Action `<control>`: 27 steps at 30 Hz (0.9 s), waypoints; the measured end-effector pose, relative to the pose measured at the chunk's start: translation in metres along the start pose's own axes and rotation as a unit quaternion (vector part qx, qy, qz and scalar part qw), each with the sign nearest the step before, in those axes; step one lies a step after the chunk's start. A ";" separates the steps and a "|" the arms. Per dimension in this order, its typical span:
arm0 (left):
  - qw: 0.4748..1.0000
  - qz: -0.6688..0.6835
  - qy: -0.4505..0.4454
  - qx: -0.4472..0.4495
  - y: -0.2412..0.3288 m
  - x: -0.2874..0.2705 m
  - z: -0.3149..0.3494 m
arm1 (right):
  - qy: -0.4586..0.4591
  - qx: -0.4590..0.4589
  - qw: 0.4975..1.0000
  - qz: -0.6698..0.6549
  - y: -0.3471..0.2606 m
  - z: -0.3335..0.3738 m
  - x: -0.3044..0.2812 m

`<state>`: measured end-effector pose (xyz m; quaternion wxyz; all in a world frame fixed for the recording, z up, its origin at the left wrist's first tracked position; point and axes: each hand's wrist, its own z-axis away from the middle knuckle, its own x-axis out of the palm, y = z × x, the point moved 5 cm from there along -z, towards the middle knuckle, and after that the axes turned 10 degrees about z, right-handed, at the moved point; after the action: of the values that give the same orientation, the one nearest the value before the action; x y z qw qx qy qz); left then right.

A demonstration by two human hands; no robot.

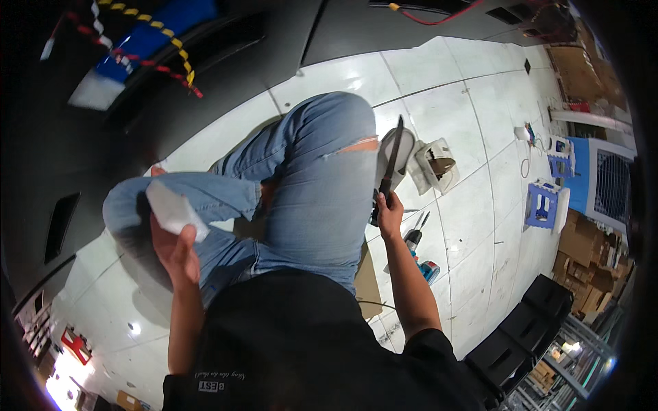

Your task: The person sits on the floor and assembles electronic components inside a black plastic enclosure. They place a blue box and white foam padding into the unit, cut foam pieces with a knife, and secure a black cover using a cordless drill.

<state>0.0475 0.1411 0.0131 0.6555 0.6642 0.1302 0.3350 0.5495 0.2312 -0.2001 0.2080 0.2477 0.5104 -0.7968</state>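
Observation:
I sit cross-legged on a white tiled floor. My left hand (173, 250) is closed around a whitish, flat-sided block (177, 209), held above my left leg. What the block is made of cannot be told. In my right hand (389, 214) is a long, narrow knife-like tool (393, 161), gripped by its dark handle. Its blade points away from me, past my right knee. Close to my right forearm lies a cordless drill (414, 241) with a teal body, partly hidden by the arm. The two hands are well apart.
Beyond the tool lie a grey slipper (404, 145) and an open whitish bag (439, 166). A dark panel (226, 75) with twisted coloured wires (171, 38) borders the far left. Blue stools (543, 205), cardboard boxes (582, 240) and black seats (524, 329) stand at right.

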 end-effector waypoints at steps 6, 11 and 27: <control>0.999 -0.026 -0.025 -0.013 -0.021 -0.026 -0.018 | 0.190 0.037 0.973 0.124 0.031 -0.039 -0.079; 0.997 0.039 -0.025 -0.054 -0.038 -0.019 -0.015 | 0.104 0.072 0.946 0.299 0.074 -0.065 -0.092; 0.957 0.179 -0.184 -0.137 -0.003 0.090 -0.046 | -0.010 -0.627 0.779 0.015 -0.411 0.089 0.073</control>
<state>0.0870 0.2328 0.0311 0.6818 0.6308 -0.1611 0.3335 0.2347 0.3049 0.0793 0.3344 0.0623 0.8913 -0.2999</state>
